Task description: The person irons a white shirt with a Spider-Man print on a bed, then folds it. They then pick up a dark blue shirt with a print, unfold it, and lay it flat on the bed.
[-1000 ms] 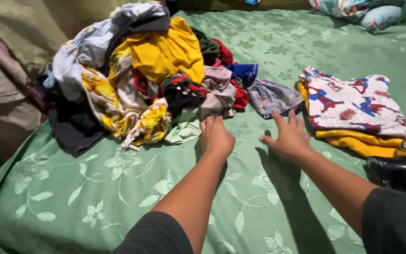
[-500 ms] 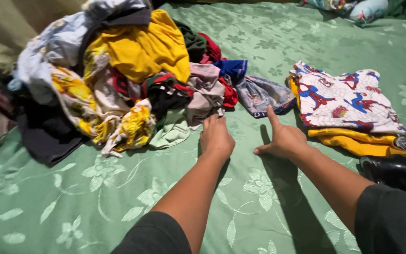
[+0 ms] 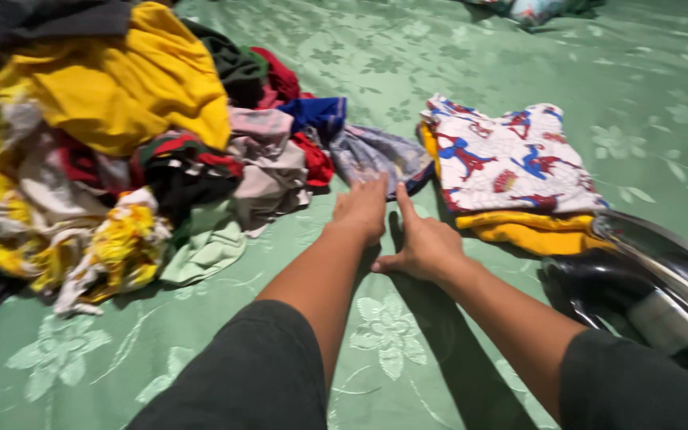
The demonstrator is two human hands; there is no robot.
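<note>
Fingers of your left hand [image 3: 362,209] lie extended and close together, tips touching the grey-blue garment [image 3: 377,155] at the pile's [image 3: 121,143] near edge; your right hand [image 3: 425,245] rests flat on the green bedspread [image 3: 471,72], index pointing at the same cloth, likely bracing. That garment lies crumpled, long axis running roughly left-right, beside the folded stack [image 3: 511,163].

Home bedroom, green floral bedsheet [image 3: 455,64], laundry pile [image 3: 121,143], folded kids' clothes [image 3: 511,159]
</note>
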